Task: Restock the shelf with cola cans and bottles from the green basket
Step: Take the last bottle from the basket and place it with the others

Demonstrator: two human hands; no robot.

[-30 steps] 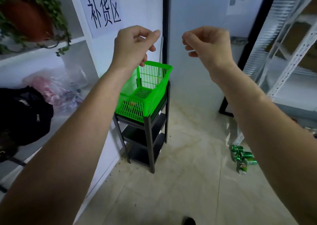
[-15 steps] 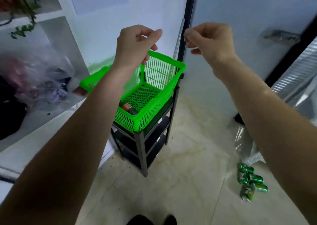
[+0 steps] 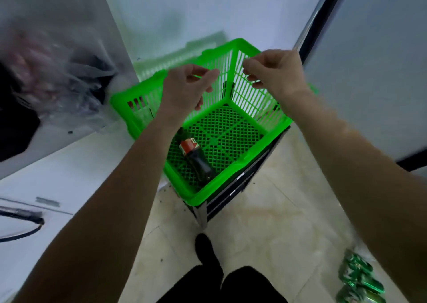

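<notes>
A bright green plastic lattice basket (image 3: 233, 187) is sitting on top of a small dark metal tiered stand (image 3: 231, 201), w/ a pale tiled floor (image 3: 265, 233) spreading below & to the right. Inside the basket, a dark cola bottle w/ a red label (image 3: 195, 156) is lying on its side on the mesh bottom, toward the near-left part, cap end pointing away from the camera; rest of the mesh bottom is showing bare. Left hand (image 3: 184, 87) is hovering above the basket's left half, fingers loosely curled w/ thumb & forefinger tips close together, gripping nothing & not touching the basket. Right hand (image 3: 275, 73) is hovering over the far-right corner of the basket, fingers likewise loosely curled, thumb near forefinger, holding nothing; can't tell if it's brushing the slatted wall behind it. Both hands are sitting near each other, w/ a gap between them. To the left, a white shelf unit (image 3: 57, 175) is carrying a clear crumpled plastic bag (image 3: 57, 76), blurred, & a black object (image 3: 13, 129) at the frame's edge. On the floor at lower right, a cluster of green drink cans (image 3: 360, 279) is lying well apart from the stand. The person's dark shoe (image 3: 205, 249) is showing near the stand's foot.
</notes>
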